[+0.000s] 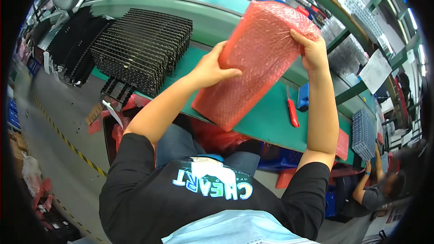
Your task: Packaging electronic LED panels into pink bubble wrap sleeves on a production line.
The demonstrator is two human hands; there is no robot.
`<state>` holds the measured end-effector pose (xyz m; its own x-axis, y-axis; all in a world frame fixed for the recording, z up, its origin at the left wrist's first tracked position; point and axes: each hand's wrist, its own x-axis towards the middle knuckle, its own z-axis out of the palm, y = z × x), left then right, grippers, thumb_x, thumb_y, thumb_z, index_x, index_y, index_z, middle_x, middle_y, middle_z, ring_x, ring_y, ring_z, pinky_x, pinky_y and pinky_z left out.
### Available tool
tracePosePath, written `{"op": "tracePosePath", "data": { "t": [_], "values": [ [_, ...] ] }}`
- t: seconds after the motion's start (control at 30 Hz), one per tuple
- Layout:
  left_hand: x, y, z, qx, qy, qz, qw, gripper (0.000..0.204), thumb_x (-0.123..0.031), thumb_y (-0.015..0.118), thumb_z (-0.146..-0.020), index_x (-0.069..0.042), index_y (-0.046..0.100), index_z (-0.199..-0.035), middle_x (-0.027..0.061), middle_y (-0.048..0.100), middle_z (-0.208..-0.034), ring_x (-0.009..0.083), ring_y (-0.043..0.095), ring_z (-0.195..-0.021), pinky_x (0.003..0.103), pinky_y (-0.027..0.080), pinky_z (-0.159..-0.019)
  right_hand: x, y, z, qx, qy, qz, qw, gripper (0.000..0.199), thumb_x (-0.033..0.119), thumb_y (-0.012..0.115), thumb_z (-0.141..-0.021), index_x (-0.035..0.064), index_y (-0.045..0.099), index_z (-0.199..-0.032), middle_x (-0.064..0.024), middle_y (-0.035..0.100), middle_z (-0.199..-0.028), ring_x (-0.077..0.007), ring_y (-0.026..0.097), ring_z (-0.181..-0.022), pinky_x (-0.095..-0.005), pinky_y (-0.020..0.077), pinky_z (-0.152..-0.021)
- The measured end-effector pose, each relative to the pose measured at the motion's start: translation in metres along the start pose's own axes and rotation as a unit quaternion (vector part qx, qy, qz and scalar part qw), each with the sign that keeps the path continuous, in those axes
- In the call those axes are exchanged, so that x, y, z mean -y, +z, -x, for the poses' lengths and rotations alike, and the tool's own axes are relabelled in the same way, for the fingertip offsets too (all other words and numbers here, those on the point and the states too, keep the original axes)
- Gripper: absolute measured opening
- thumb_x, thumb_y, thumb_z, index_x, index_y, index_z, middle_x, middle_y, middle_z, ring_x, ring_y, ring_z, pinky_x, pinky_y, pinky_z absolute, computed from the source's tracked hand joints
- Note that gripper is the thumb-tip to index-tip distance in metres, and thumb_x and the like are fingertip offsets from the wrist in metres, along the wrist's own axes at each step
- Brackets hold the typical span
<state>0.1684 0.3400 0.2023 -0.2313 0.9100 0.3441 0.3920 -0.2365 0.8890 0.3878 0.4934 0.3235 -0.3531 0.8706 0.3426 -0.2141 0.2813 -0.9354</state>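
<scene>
While the person sits at the green table [271, 117], the left hand [212, 68] and right hand [312, 49] both grip a pink bubble-wrap bag [257, 58], lifted above the table near black metal racks [140, 47].

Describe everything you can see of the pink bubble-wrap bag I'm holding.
The pink bubble-wrap bag is translucent pinkish-red plastic covered in small air bubbles, a long rectangle with crinkled folds. It looks flat; whether anything is inside cannot be told. It is held tilted above the green workbench, its lower end pointing toward the person. The left hand grips its left edge, thumb across the face; the right hand pinches the upper right edge. A red-handled tool lies on the bench beside it.
</scene>
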Motion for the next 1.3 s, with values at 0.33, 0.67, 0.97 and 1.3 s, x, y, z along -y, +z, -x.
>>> {"op": "tracePosePath", "data": {
  "t": [0.33,0.67,0.97,1.3],
  "values": [
    [-0.022,0.027,-0.066,0.003,0.117,0.21,0.971,0.047,0.0,0.073,-0.081,-0.005,0.058,-0.125,0.0076,0.069,-0.109,0.0159,0.064,-0.097,0.029,0.053,-0.084,0.061,-0.005,0.024,0.072,-0.16,0.043,0.983,0.021,0.001,0.073,-0.084,-0.0044,0.069,-0.104,-0.0108,0.073,-0.092,-0.0152,0.068,-0.076,-0.023,0.0543,-0.071],
    [0.05,0.066,-0.014,-0.003,0.073,0.148,0.986,0.032,-0.001,0.067,-0.081,-0.007,0.065,-0.112,0.0033,0.07,-0.108,0.018,0.065,-0.102,0.028,0.052,-0.087,-0.053,-0.027,0.161,-0.022,-0.092,0.165,0.982,0.011,-0.005,0.073,-0.078,-0.0037,0.072,-0.088,-0.0071,0.072,-0.083,-0.0125,0.064,-0.07,-0.0231,0.0517,-0.066],
    [0.083,0.046,0.121,0.145,0.162,-0.185,0.958,0.03,-0.02,0.064,-0.082,-0.014,0.067,-0.111,0.0063,0.057,-0.139,0.0295,0.041,-0.14,0.052,0.024,-0.117,-0.147,-0.011,0.294,0.099,-0.126,0.146,0.976,0.029,-0.013,0.067,-0.066,0.0003,0.073,-0.091,-0.0084,0.073,-0.089,-0.0227,0.066,-0.078,-0.0318,0.0544,-0.075],
    [0.069,0.034,0.199,0.143,0.213,-0.216,0.942,0.022,-0.022,0.074,-0.076,-0.012,0.073,-0.096,0.0066,0.063,-0.129,0.0288,0.05,-0.13,0.05,0.029,-0.112,-0.156,-0.011,0.309,0.142,-0.097,0.209,0.963,0.023,-0.005,0.07,-0.069,0.0043,0.073,-0.09,-0.0082,0.072,-0.097,-0.0248,0.064,-0.089,-0.0328,0.0522,-0.081]
  ]
}}
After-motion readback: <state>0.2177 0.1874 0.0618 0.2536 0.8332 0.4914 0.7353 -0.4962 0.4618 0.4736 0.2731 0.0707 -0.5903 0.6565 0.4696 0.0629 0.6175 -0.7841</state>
